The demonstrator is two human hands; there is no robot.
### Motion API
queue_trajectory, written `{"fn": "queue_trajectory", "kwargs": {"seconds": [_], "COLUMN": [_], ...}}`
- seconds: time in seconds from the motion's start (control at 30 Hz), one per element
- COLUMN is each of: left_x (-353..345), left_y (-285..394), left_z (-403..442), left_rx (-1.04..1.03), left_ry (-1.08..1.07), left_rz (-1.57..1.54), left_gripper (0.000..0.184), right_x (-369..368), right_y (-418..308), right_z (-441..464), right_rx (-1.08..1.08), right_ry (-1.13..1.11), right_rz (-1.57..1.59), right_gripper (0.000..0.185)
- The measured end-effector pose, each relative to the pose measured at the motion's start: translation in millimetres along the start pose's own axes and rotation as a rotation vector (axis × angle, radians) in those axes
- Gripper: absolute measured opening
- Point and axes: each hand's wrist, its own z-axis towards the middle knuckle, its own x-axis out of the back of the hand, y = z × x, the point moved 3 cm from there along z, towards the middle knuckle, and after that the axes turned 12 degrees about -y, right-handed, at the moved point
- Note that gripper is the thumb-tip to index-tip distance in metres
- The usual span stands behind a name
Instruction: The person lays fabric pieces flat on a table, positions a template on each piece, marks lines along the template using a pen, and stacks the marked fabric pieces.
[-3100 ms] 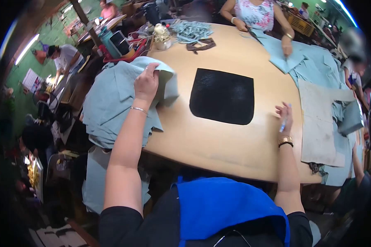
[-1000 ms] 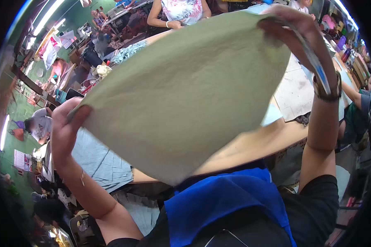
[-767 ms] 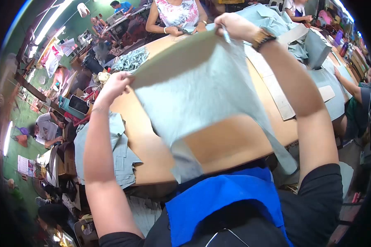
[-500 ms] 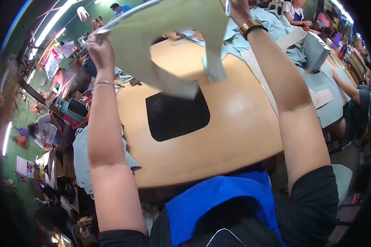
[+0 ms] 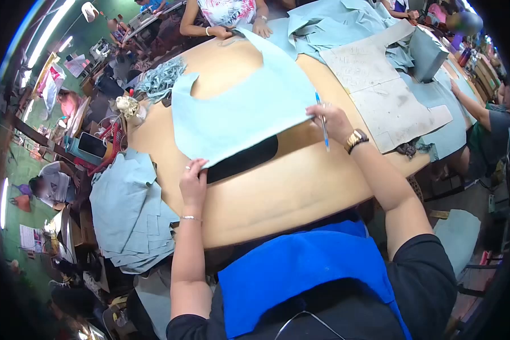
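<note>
A light-blue cut fabric piece [image 5: 241, 110] with a deep curved notch is held above the table. My left hand [image 5: 194, 175] pinches its near left corner. My right hand [image 5: 334, 122] grips its right corner and also keeps a blue-and-clear pen [image 5: 323, 127] between the fingers. Beneath the cloth, partly covered, lies a black flat panel [image 5: 243, 161] with rounded corners. The far end of the fabric reaches toward a co-worker's hand [image 5: 220, 32], which has dark-handled scissors close by.
Light-blue cut pieces are stacked [image 5: 130, 209] at the table's left edge. Large grey-white pattern sheets [image 5: 388, 90] lie on the right, near heaped blue cloth [image 5: 340, 25]. Fabric scraps [image 5: 161, 79] sit at the far left. The wooden table [image 5: 277, 204] has a curved near edge.
Both hands have come down from high up, bringing the fabric piece over the table. It now hides much of the black panel. The view has shifted, showing more of the co-worker opposite.
</note>
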Motion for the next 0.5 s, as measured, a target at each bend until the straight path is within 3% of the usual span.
{"fn": "queue_trajectory", "kwargs": {"seconds": [0.03, 0.17, 0.5], "left_x": [-3, 0, 10], "left_y": [1, 16, 44], "left_z": [-11, -45, -116], "left_rx": [0.024, -0.056, -0.040], "left_ry": [-0.046, -0.097, -0.151], "left_rz": [0.015, 0.143, 0.142], "left_gripper": [0.023, 0.025, 0.026], "right_x": [-6, -10, 3], "right_y": [-4, -17, -59], "right_z": [-11, -53, -128], "right_rx": [0.125, 0.182, 0.139], "right_ry": [0.063, 0.017, -0.192], "right_rz": [-0.103, -0.179, -0.256], "right_gripper": [0.023, 0.028, 0.026]}}
